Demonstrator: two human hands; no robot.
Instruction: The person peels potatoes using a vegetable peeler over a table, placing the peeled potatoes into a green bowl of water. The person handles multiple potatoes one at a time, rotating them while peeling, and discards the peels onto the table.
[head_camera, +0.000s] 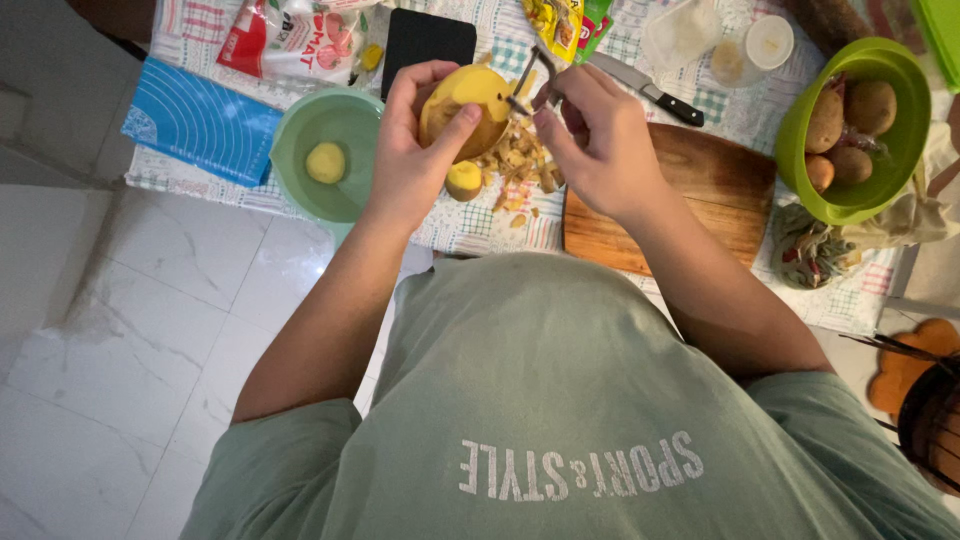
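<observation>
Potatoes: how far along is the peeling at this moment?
Done: one peeled potato lies in the pale green bowl, another on the table by a heap of peelings. In hand: the left hand holds a mostly peeled potato while the right hand works a peeler on it. Left: at least four unpeeled potatoes in the bright green bowl.
</observation>
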